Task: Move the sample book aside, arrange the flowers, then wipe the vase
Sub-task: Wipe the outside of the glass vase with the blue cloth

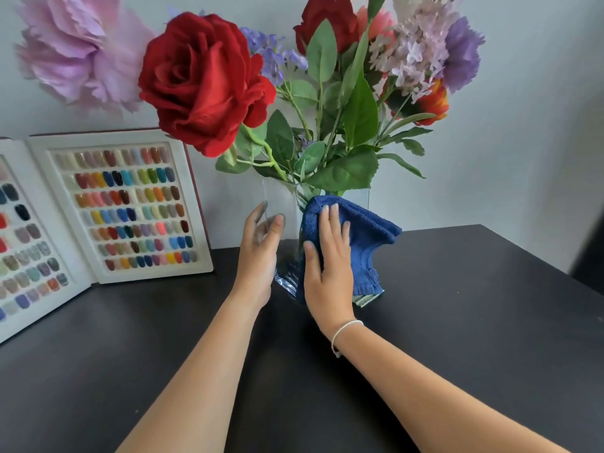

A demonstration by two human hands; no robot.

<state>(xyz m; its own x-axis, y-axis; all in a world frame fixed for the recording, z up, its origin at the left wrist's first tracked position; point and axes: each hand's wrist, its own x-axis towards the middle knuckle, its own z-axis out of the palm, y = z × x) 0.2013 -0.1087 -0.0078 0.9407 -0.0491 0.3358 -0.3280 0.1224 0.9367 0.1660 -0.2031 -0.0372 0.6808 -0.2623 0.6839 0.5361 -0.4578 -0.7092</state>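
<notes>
A clear square glass vase [281, 197] stands on the black table [457, 322], filled with artificial flowers [327, 109], among them a big red rose [202, 83]. My left hand [258, 253] grips the vase's left edge, thumb in front and fingers behind the glass. My right hand [327, 263] lies flat on a blue cloth [362, 240], pressing it against the vase's front face. The open sample book [130, 207] with rows of coloured nail tips leans against the wall at the left.
A large pink paper flower [81, 50] hangs on the grey wall at the upper left. The table's right edge runs diagonally at the far right, with a dark object [588, 256] beyond it.
</notes>
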